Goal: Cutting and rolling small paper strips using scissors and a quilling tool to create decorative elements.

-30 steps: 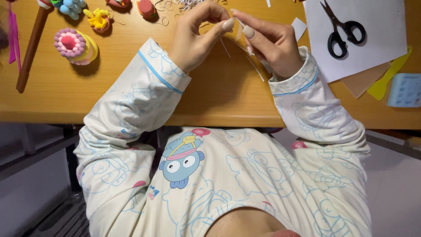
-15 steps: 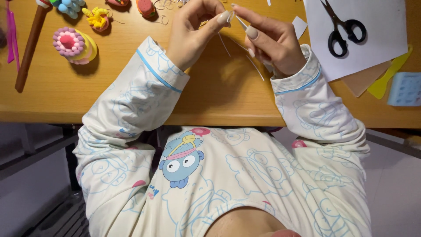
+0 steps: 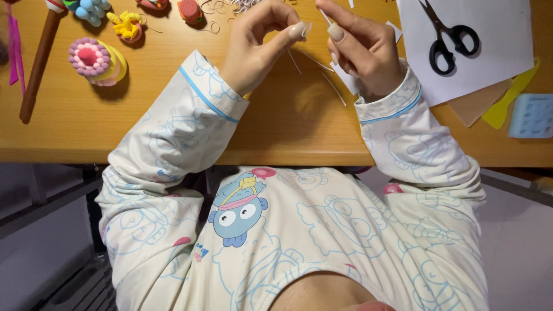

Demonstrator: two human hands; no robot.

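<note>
Both hands have parted; left hand [image 3: 259,49] and right hand [image 3: 363,49] pinch thin strips [image 3: 315,60].

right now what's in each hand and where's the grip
Each hand, left hand and right hand, pinches a thin white paper strip near its top end, between fingertips.

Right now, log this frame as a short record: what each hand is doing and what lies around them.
Left hand: raised over the desk, thumb and forefinger pinched on something too small to tell
Right hand: fingers pinch a thin white paper strip
Desk: wooden
Right side: black scissors on white paper sheet
Left side: pink round clay figure, brown stick
</note>
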